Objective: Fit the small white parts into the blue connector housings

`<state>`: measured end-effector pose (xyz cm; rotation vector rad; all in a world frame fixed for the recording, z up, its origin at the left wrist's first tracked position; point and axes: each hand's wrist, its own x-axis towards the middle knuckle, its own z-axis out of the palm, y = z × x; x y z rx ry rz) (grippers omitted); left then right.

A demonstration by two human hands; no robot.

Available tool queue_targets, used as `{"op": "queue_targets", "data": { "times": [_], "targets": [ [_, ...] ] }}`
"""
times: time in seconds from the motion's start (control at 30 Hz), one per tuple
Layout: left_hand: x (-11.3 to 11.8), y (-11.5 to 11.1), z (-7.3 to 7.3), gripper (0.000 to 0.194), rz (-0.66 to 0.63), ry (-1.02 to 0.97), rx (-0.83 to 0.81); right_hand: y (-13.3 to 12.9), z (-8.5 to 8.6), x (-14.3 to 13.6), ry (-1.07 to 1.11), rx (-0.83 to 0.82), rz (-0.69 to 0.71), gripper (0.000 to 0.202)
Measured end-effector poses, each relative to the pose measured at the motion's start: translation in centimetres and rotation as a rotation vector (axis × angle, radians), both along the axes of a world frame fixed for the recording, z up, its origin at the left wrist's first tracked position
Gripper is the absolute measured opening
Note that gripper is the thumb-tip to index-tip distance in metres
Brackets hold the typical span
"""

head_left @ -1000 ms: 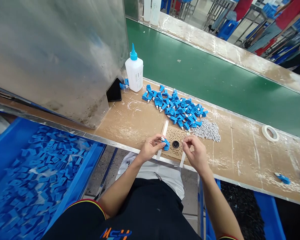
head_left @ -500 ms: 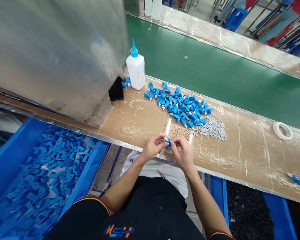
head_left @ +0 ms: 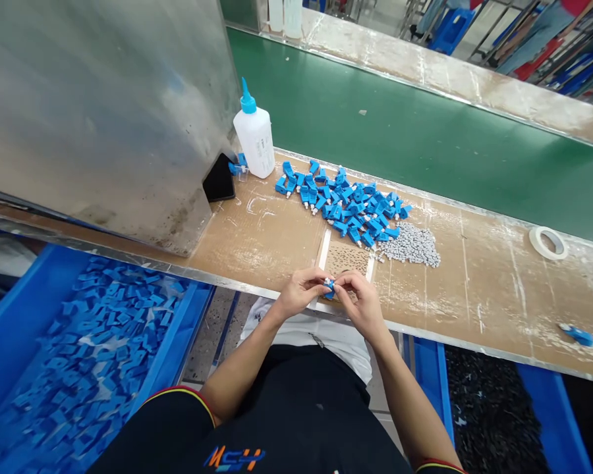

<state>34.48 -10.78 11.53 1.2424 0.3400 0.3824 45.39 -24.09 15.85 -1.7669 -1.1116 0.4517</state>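
Between the fingertips of both hands is a small blue plastic part (head_left: 329, 289) with a white tip. My left hand (head_left: 300, 291) pinches it from the left, and my right hand (head_left: 360, 299) grips it from the right. The fingers cover much of the part. Just beyond the hands lies a perforated board (head_left: 348, 258) edged by white strips. Past it is a heap of similar blue parts (head_left: 346, 201), several with white tips. A pile of small grey pieces (head_left: 411, 245) sits to the right of that heap.
A white bottle with a blue nozzle (head_left: 257, 141) stands near a metal panel (head_left: 103, 118) and a black phone-like object (head_left: 221, 179). To the right lie a tape roll (head_left: 548, 243) and a blue tool-like item (head_left: 577, 334). Blue bins (head_left: 24, 289) flank me below; a green belt (head_left: 400, 125) runs behind.
The camera view has shifted slightly, so the bench things appear a little further left. Both hands keep their pinch on the blue part, with only slight finger movement.
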Motion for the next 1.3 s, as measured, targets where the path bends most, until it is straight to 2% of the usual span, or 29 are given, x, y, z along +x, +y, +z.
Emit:
{"op": "queue_targets", "data": {
  "times": [0.07,0.13,0.3,0.4,0.53,0.73,0.83,0.9,0.93,1.0,1.07,1.13,1.2,1.27,1.3],
  "targets": [
    [0.0,-0.3,0.2,0.033,0.013,-0.011,0.003,-0.6,-0.6,-0.3,0.044,0.032,-0.031,0.008],
    [-0.3,-1.0,0.5,0.034,0.050,-0.003,-0.001,-1.1,-1.1,-0.9,0.059,0.054,-0.063,0.012],
    [-2.0,-3.6,1.4,0.040,0.077,0.079,0.035,-1.8,-1.6,-3.5,-0.035,0.108,-0.154,0.008],
    [-2.8,-5.1,2.1,0.040,0.112,0.125,0.125,-2.2,-1.5,-5.1,-0.083,0.144,-0.212,0.005],
    [-3.6,-6.1,2.8,0.029,0.144,0.144,0.289,-2.9,-1.7,-6.9,-0.121,0.154,-0.300,0.002],
    [-5.1,-7.4,2.6,0.028,0.108,0.165,0.376,-3.7,-2.7,-8.6,-0.145,0.176,-0.332,0.008],
    [-4.8,-7.1,3.0,0.036,-0.052,0.181,0.364,-5.4,-2.8,-8.1,-0.159,0.167,-0.306,0.005],
    [-3.3,-5.3,3.5,0.039,-0.169,0.141,0.411,-7.7,-2.8,-6.1,-0.187,0.134,-0.326,0.003],
    [-2.1,-4.0,3.9,0.038,-0.185,0.121,0.472,-9.2,-2.8,-4.3,-0.218,0.108,-0.374,0.007],
    [1.0,-0.6,4.5,0.026,-0.064,0.126,0.701,-12.6,-2.9,0.5,-0.323,0.038,-0.586,0.010],
    [4.7,2.8,4.8,0.025,0.038,0.198,0.980,-16.3,-2.9,6.5,-0.405,-0.051,-0.813,0.014],
    [8.2,5.4,4.7,0.026,0.018,0.292,1.210,-20.0,-2.6,12.6,-0.447,-0.190,-1.011,0.013],
    [10.6,7.0,4.1,0.021,-0.022,0.351,1.375,-23.1,-1.8,17.7,-0.448,-0.346,-1.177,0.009],
    [11.6,7.9,3.5,0.014,-0.026,0.375,1.467,-25.2,-0.7,21.2,-0.446,-0.452,-1.255,0.008],
    [11.6,8.1,3.2,0.011,-0.032,0.364,1.494,-25.7,-0.3,22.3,-0.473,-0.454,-1.264,0.008]
  ]
}}
